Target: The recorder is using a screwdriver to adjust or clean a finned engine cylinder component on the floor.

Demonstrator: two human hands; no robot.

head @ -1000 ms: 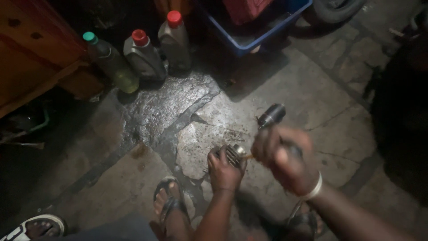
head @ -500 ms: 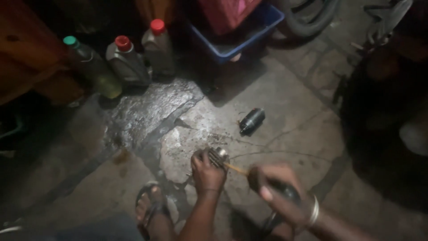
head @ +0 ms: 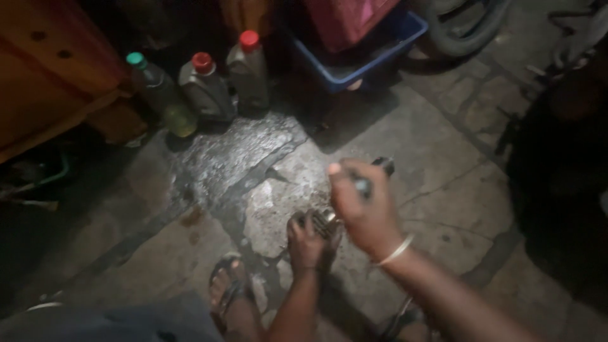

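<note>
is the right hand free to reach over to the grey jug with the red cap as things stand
Probably not readily. The right hand is wrapped around a dark tool handle, raised above the small ribbed metal part the left hand pins down. The floor toward the grey jug with the red cap is unobstructed.

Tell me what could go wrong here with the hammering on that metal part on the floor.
The left hand pins the small metal part right where the tool in the raised right hand would land, so fingers could get struck. The stone floor looks wet or oily, so the part may skid. Dim light makes aiming harder.
</note>
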